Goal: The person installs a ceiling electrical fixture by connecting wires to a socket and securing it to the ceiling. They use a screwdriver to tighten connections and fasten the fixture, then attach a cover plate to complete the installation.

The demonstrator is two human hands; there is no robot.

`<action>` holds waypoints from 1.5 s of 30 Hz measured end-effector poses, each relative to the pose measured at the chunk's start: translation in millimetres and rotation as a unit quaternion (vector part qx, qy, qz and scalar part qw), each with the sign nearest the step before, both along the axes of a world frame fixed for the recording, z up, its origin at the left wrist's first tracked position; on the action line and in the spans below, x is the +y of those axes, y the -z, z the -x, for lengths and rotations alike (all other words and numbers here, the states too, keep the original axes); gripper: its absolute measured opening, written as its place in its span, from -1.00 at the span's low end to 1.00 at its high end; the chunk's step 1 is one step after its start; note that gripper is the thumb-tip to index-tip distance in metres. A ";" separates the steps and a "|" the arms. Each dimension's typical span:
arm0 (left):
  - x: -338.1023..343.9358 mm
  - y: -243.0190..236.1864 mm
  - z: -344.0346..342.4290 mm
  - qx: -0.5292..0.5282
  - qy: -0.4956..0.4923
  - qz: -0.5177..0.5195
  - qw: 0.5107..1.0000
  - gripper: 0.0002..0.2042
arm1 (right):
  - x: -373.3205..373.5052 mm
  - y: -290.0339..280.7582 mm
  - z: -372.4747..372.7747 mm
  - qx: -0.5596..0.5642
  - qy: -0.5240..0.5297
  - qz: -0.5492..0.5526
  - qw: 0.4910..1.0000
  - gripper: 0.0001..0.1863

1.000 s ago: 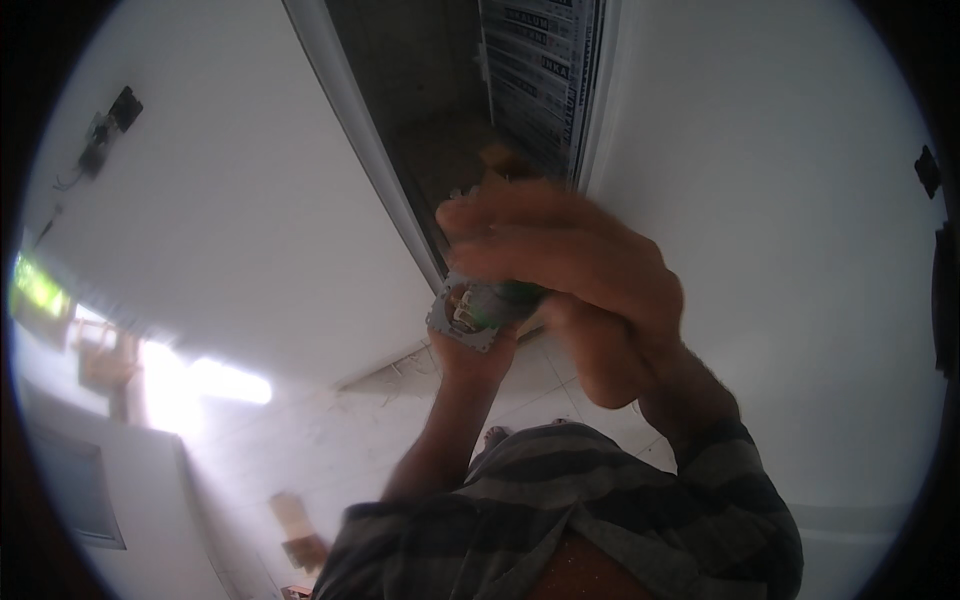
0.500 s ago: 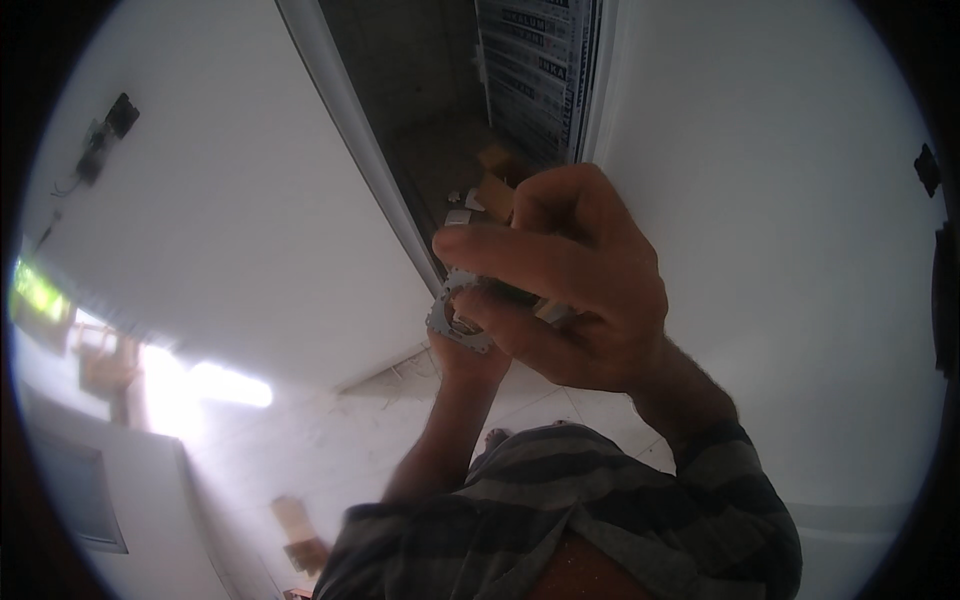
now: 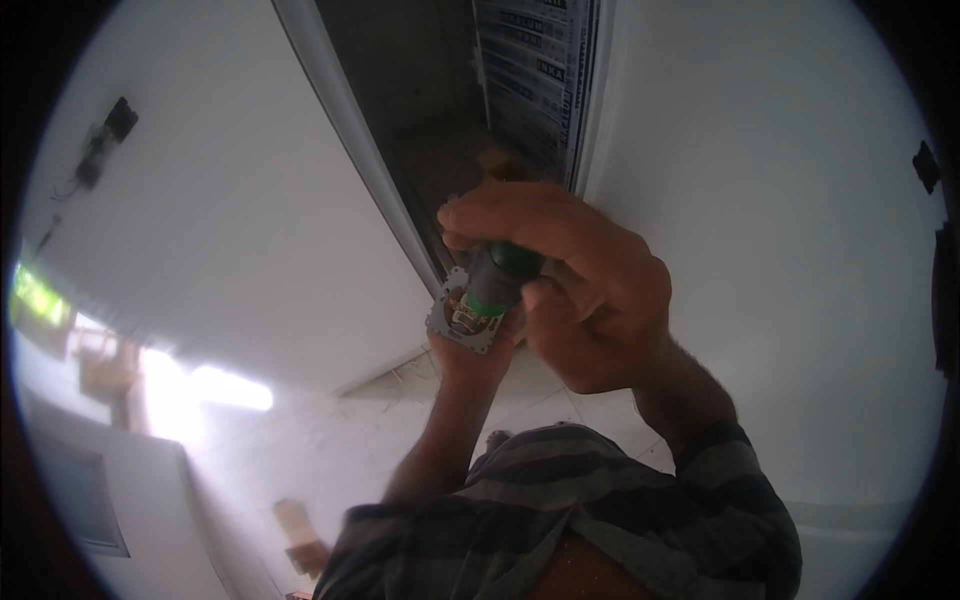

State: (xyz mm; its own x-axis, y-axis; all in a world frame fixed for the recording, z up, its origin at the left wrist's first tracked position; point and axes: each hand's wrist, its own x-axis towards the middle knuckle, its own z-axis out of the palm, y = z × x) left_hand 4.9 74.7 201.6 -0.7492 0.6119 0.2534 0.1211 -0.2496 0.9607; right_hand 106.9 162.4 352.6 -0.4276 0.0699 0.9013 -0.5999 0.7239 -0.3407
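My left hand [image 3: 472,352] reaches up from below and holds a small round metal-framed electrical insert [image 3: 462,312] by its underside. My right hand [image 3: 585,290] is wrapped around the grey and green handle of a screwdriver [image 3: 500,275], whose tip end points into the insert. The blade is hidden behind the handle and my fingers. Both hands meet in front of a dark opening [image 3: 420,120] between white walls. My striped sleeves and shirt [image 3: 590,520] fill the lower middle.
White wall panels [image 3: 250,200] flank the dark opening, which has a strip of printed labels [image 3: 535,70] on its right side. A black fitting [image 3: 120,118] sits on the left wall. The dusty floor [image 3: 300,450] shows a sunlit patch and cardboard scraps [image 3: 300,535].
My right hand has shifted its grip and turned, so the green and grey screwdriver handle and the insert's metal frame now show. The left hand stayed in place.
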 end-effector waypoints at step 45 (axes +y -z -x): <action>-20.2 -3.4 20.8 -0.274 0.053 -0.236 0.931 -0.57 | -11.8 52.7 -70.8 0.033 0.174 0.062 0.982 -0.50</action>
